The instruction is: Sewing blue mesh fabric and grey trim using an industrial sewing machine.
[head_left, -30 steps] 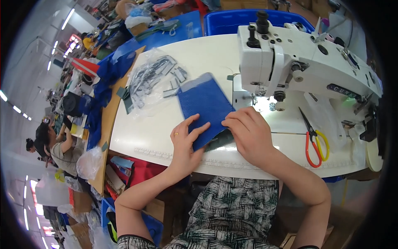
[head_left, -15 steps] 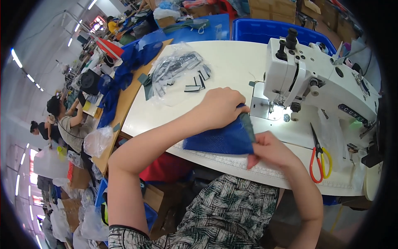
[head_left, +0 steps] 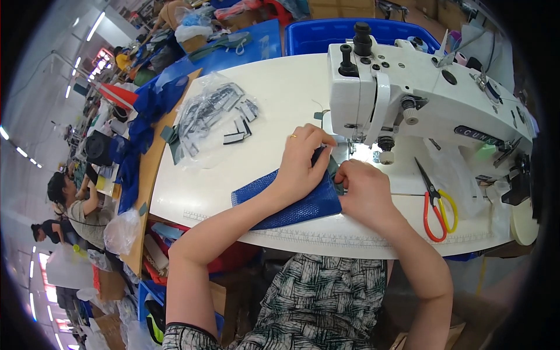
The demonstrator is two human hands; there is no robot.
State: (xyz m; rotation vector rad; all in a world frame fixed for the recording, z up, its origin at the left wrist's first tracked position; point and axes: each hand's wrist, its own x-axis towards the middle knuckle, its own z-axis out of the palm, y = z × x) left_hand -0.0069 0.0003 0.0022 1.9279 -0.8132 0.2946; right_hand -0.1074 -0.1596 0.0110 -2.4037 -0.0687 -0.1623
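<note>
A piece of blue mesh fabric with a grey-green edge strip lies on the white sewing table. Across its upper part rests my left hand, the fingers curled down and gripping it by the strip. My right hand pinches the strip's right side, its fingertips close to the left hand's. Just beyond both hands stands a white sewing machine, its needle area lit and partly hidden behind my fingers. The fabric's far edge is covered by my hands.
Scissors with red and yellow handles lie right of my right hand. A clear plastic bag with several dark-and-white strips is at the left. A blue bin stands behind the table. People work at the far left.
The view has shifted right. My right hand has moved up from the fabric's lower corner to its strip near the machine, and the fabric now lies turned, with more mesh showing.
</note>
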